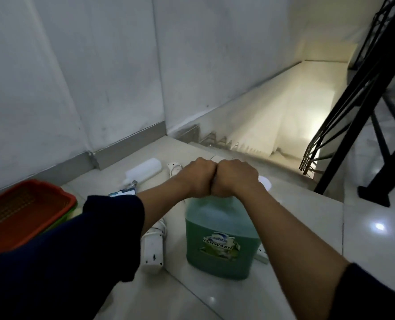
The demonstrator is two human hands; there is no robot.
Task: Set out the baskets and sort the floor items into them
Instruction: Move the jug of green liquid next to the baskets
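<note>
My left hand (197, 176) and my right hand (234, 177) are closed into fists, pressed knuckle to knuckle above the floor items, holding nothing. Just below them stands a big green dishwashing liquid jug (222, 239). A stack of baskets lies at the far left, an orange basket (23, 210) on top of a green one (64, 215). A white bottle (143, 172) lies on its side near the wall. A white power strip (153, 248) lies left of the jug, and another white strip (174, 168) lies behind my left hand.
A stairwell (272, 125) drops away just beyond the items, with a black metal railing (363, 107) on the right. White walls close the left and back. A small packet (122, 192) and a white round object (264, 182) lie on the glossy tiles.
</note>
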